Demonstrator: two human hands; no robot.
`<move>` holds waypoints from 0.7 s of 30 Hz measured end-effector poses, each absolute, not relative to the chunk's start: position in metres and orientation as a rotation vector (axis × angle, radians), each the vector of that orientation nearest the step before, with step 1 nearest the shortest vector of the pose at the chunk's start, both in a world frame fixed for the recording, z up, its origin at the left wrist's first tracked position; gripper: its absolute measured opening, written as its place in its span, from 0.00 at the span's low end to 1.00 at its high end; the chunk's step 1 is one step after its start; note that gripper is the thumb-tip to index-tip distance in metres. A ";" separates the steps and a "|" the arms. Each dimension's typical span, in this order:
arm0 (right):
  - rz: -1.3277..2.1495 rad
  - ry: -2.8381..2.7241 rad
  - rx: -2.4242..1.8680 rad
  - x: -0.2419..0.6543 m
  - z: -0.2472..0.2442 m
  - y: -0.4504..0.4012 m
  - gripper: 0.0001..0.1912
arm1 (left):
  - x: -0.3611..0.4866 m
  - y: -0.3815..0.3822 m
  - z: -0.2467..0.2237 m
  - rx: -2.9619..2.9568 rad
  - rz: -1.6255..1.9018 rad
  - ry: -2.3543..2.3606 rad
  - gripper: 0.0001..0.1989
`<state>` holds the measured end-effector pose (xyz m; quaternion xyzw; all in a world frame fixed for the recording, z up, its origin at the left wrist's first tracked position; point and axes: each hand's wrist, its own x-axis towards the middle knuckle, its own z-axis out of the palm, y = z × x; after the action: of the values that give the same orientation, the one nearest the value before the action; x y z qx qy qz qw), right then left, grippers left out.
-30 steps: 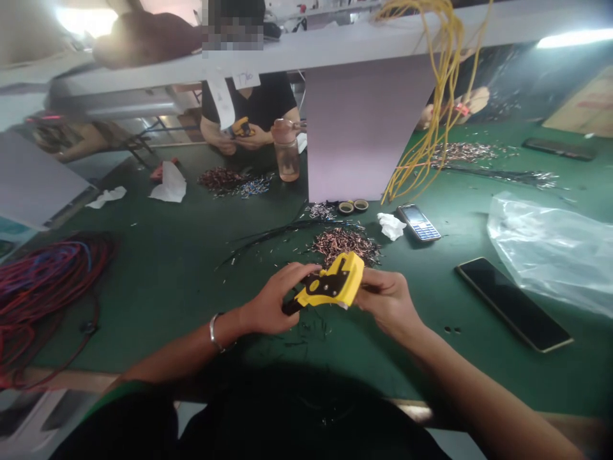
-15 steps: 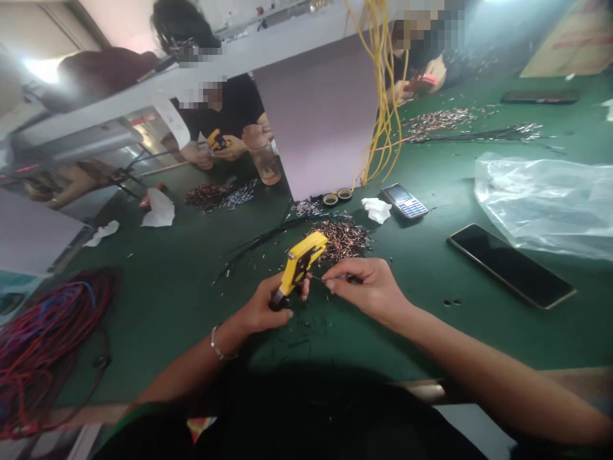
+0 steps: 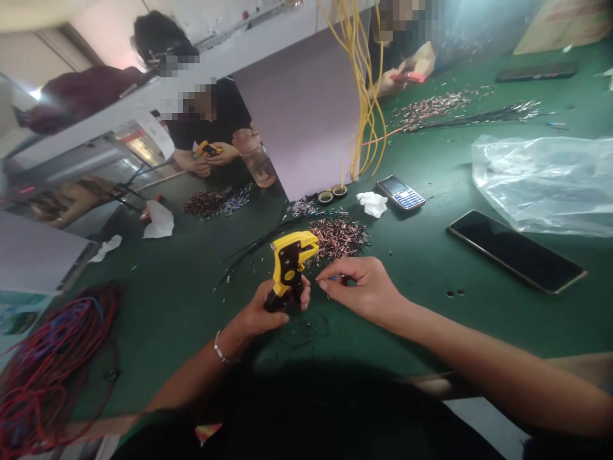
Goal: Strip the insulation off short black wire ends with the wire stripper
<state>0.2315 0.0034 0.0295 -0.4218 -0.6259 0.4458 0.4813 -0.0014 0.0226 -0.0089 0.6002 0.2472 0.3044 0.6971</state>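
Note:
My left hand is wrapped round the handles of a yellow and black wire stripper, held upright with its jaws pointing right. Just to the right, my right hand is closed in a pinch, thumb against forefinger. A short piece of wire with a bluish part shows at those fingers; its ends are hard to make out. The wire is apart from the stripper's jaws. Behind both hands lies a heap of short copper-ended wire pieces, and long black wires stretch left from it.
On the green table lie a smartphone, a keypad phone, crumpled tissue and a clear plastic bag. Coiled red and blue wires rest at left. Yellow wires hang by a partition. Co-workers sit beyond.
The stripper has turned so that its side faces me, and its jaws have come away from the pinched wire. My right hand stays nearly in place. The view has shifted slightly.

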 end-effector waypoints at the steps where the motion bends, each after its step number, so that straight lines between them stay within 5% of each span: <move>1: 1.084 -1.528 -1.026 0.231 0.029 0.003 0.09 | -0.001 0.022 -0.009 1.333 0.673 0.551 0.28; 21: 1.060 -1.535 -1.105 0.231 0.024 0.004 0.09 | 0.000 0.019 -0.005 1.307 0.674 0.605 0.21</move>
<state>0.2307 0.0036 0.0240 -0.4504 -0.6259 0.4319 0.4677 -0.0002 0.0193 -0.0050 0.5867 0.2718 0.3024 0.7003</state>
